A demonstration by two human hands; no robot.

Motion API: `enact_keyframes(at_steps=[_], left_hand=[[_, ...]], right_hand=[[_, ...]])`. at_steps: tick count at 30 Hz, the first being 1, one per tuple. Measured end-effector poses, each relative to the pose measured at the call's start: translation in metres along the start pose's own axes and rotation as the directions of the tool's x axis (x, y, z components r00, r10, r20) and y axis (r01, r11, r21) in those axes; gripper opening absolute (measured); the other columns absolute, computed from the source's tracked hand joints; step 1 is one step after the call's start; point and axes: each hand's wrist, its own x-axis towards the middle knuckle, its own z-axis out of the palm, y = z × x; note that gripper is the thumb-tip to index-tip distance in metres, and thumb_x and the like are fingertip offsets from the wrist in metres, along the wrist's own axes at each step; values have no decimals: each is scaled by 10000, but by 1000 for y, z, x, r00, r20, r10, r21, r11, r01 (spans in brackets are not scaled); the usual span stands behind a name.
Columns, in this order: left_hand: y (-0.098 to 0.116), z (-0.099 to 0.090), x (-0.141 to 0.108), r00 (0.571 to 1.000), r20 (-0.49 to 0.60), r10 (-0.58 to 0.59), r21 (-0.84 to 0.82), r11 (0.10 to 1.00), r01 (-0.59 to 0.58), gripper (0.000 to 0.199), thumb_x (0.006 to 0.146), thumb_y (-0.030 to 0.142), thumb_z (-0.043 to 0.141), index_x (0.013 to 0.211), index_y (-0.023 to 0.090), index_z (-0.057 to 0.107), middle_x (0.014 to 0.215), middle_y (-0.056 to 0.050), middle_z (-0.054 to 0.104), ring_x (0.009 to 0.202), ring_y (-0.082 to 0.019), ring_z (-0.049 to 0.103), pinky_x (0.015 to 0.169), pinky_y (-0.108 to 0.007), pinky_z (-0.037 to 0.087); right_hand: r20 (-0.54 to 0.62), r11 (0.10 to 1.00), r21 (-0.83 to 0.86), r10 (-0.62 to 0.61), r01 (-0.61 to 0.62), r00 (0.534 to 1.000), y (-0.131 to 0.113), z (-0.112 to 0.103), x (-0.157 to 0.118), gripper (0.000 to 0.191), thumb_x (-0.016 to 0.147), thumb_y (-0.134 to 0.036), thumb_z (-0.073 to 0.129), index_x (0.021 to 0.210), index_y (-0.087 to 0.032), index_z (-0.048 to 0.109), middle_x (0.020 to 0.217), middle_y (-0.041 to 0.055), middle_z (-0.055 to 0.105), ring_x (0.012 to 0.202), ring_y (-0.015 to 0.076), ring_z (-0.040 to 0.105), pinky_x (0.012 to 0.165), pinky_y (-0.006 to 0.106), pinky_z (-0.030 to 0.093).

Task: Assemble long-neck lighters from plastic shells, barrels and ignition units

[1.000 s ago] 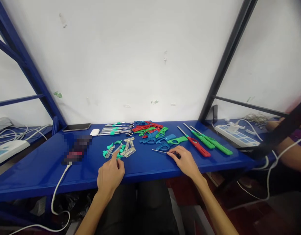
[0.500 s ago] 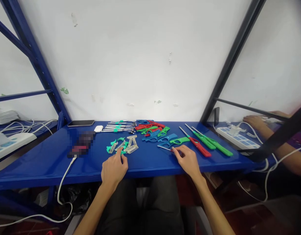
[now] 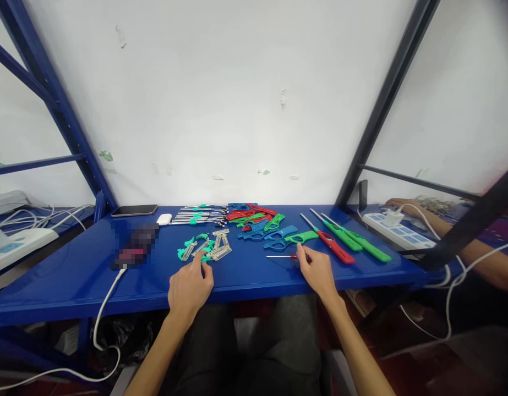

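Observation:
My left hand (image 3: pixel 190 287) rests at the near edge of a pile of small green plastic pieces (image 3: pixel 189 242) and clear rectangular parts (image 3: pixel 219 252). Its index finger reaches onto the green pieces, with the thumb held apart from it. At the right, my right hand (image 3: pixel 317 270) has its fingers on the red handle of a small screwdriver (image 3: pixel 280 256), whose thin metal shaft points left, low over the table. Just behind that hand lie a green handle shell (image 3: pixel 302 237) and a red long-necked lighter (image 3: pixel 335 247).
Metal rods with green parts (image 3: pixel 200 215) lie at the back, beside blue, red and green shells (image 3: pixel 257 218). Green lighters (image 3: pixel 363 242) are at the right. Phones (image 3: pixel 135 210) and a white case (image 3: pixel 164 219) sit left. Another person's arm (image 3: pixel 452 231) is beyond the right post.
The screwdriver has turned from a slant to nearly level, its shaft pointing left. My left hand stays by the green pieces. The view has shifted slightly.

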Motion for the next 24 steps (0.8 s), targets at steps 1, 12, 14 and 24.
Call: enact_keyframes(at_steps=[1, 12, 14, 24], left_hand=[[0, 0, 0, 1000, 1, 3, 1, 1000, -3, 371, 1034, 399, 688, 1330, 181, 638, 1288, -96, 684, 1070, -243, 711, 913, -458, 622], [0, 1, 0, 1000, 8, -5, -4, 1000, 5, 370, 1034, 398, 688, 1329, 181, 638, 1287, -96, 685, 1071, -243, 711, 915, -460, 621], [1, 1, 0, 1000, 12, -8, -4, 1000, 8, 371, 1034, 398, 688, 1331, 181, 637, 1290, -97, 684, 1072, -244, 711, 916, -460, 621], [-1, 0, 3, 1000, 22, 22, -5, 1000, -22, 358, 1037, 397, 685, 1316, 177, 642, 1255, -90, 695, 1031, -230, 718, 889, -441, 627]], right_hand=[[-5, 1000, 2, 6, -6, 1000, 1, 0, 0, 323, 1049, -387, 673, 1312, -199, 669, 1336, 95, 685, 1103, 242, 710, 934, 445, 621], [-50, 999, 15, 44, -43, 998, 6, 1, -3, 315, 1050, -389, 670, 1301, -199, 675, 1331, 93, 688, 1098, 241, 711, 932, 439, 621], [-51, 999, 18, 51, -50, 997, 5, 1, -3, 314, 1050, -389, 670, 1301, -200, 675, 1333, 94, 688, 1098, 241, 711, 933, 438, 621], [-88, 998, 49, 29, -25, 996, 5, 3, 1, 312, 1048, -397, 671, 1285, -194, 684, 1318, 83, 694, 1090, 247, 713, 925, 432, 624]])
